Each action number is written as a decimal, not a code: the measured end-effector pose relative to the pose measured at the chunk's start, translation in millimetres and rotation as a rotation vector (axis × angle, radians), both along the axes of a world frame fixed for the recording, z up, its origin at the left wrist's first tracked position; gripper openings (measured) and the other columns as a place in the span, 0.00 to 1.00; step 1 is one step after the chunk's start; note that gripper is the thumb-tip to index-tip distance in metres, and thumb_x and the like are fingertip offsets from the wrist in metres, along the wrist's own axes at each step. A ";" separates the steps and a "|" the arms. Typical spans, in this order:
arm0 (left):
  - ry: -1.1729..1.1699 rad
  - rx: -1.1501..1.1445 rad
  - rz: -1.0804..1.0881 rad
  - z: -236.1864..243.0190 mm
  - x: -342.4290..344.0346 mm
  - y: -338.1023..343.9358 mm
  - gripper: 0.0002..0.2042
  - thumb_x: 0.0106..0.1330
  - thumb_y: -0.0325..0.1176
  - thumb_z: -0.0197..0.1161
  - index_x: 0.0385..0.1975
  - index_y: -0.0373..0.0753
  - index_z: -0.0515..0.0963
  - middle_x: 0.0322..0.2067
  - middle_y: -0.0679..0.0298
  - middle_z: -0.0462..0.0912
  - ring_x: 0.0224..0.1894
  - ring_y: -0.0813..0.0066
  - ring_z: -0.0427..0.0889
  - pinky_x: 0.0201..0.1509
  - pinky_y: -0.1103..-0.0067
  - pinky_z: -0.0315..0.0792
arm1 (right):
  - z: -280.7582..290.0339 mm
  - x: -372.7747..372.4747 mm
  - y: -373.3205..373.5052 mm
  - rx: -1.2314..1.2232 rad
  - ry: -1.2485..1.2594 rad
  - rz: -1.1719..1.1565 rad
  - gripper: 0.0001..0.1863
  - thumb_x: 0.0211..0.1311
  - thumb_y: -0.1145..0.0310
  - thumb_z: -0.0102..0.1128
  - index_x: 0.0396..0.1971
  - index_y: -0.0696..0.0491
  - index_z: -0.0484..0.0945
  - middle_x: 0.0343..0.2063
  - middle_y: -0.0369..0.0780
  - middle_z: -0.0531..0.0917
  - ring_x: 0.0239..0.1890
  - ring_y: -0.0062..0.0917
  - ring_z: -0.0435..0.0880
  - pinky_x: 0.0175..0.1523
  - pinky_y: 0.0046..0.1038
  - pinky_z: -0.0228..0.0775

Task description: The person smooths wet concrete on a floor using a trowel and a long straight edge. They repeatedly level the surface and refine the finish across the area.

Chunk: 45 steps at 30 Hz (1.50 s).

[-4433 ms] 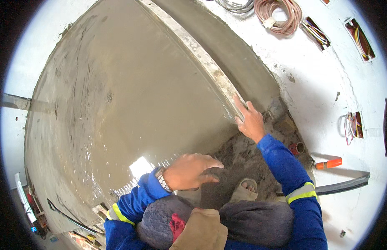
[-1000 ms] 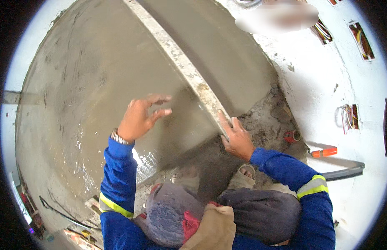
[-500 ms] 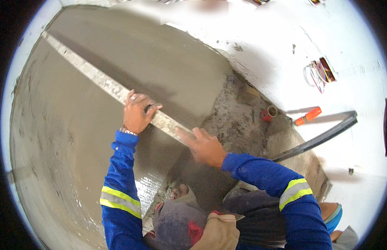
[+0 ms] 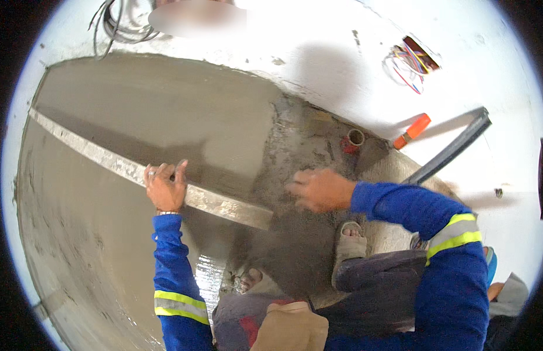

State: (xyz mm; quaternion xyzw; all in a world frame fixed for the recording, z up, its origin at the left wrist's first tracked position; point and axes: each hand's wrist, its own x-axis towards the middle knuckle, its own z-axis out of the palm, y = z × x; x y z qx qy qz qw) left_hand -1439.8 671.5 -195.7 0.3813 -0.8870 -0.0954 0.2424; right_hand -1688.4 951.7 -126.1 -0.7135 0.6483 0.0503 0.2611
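A long, pale straightedge (image 4: 225, 207) spattered with mortar lies diagonally across the wet grey screed (image 4: 84, 222). My left hand (image 4: 166, 181) grips it around the middle, fingers wrapped over the bar. My right hand (image 4: 312, 190) is off the bar, beyond its near end, over the rough dark mortar (image 4: 295, 245); its loosely curved fingers are blurred and hold nothing that I can see. My sandalled feet (image 4: 350, 237) and bent knees show below.
At the right are a red pipe fitting (image 4: 353, 141), an orange-handled tool (image 4: 412, 130), a dark curved tube (image 4: 444, 155), and a wire-filled wall box (image 4: 417, 58). Dark coiled cable (image 4: 119, 29) hangs at top left. Partly hidden blue and grey items (image 4: 505, 286) sit behind my right arm.
The view has swung rightward. My left hand has moved from over the screed onto the straightedge, which now lies more diagonally. My right hand has let go of the bar and moved off it.
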 end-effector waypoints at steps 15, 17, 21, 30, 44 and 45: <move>-0.142 -0.016 0.097 6.8 -14.8 4.3 0.22 0.66 0.50 0.59 0.21 0.38 0.84 0.24 0.58 0.82 0.38 0.54 0.80 0.66 0.62 0.61 | 50.5 -217.3 111.8 0.588 0.924 -0.022 0.08 0.48 0.62 0.64 0.29 0.44 0.87 0.30 0.37 0.87 0.39 0.31 0.86 0.42 0.35 0.74; -0.167 0.005 0.118 9.1 -14.1 5.2 0.22 0.66 0.51 0.58 0.22 0.37 0.85 0.24 0.58 0.83 0.38 0.54 0.80 0.67 0.63 0.60 | 87.4 -192.4 102.6 0.548 0.908 0.000 0.07 0.45 0.62 0.65 0.26 0.45 0.87 0.26 0.38 0.87 0.35 0.31 0.87 0.39 0.34 0.75; -0.229 0.034 0.168 11.8 -10.9 3.4 0.22 0.66 0.50 0.58 0.23 0.38 0.86 0.25 0.58 0.85 0.39 0.54 0.81 0.68 0.63 0.58 | 172.2 -140.6 58.2 0.461 0.786 -0.078 0.10 0.42 0.61 0.67 0.25 0.50 0.84 0.23 0.43 0.85 0.32 0.37 0.85 0.38 0.37 0.74; -0.184 -0.011 0.175 6.4 -24.3 7.7 0.18 0.65 0.47 0.59 0.24 0.39 0.87 0.27 0.58 0.86 0.41 0.56 0.81 0.69 0.64 0.57 | 111.4 -92.1 -112.3 0.021 -0.668 -0.568 0.20 0.61 0.50 0.62 0.23 0.52 0.73 0.20 0.36 0.75 0.21 0.22 0.75 0.29 0.31 0.69; -0.190 0.060 0.159 21.7 -26.4 4.1 0.15 0.62 0.41 0.62 0.19 0.37 0.83 0.21 0.59 0.81 0.36 0.57 0.79 0.65 0.60 0.60 | -68.8 47.9 -432.1 0.339 -2.186 -0.950 0.20 0.66 0.49 0.53 0.33 0.53 0.68 0.19 0.38 0.72 0.19 0.26 0.74 0.24 0.32 0.69; -0.184 0.071 0.150 23.1 -28.6 4.8 0.14 0.62 0.40 0.63 0.19 0.37 0.83 0.21 0.59 0.81 0.36 0.57 0.78 0.65 0.59 0.59 | -72.0 47.3 -444.1 0.368 -2.254 -0.954 0.19 0.66 0.50 0.54 0.34 0.52 0.67 0.19 0.38 0.72 0.19 0.26 0.73 0.24 0.31 0.68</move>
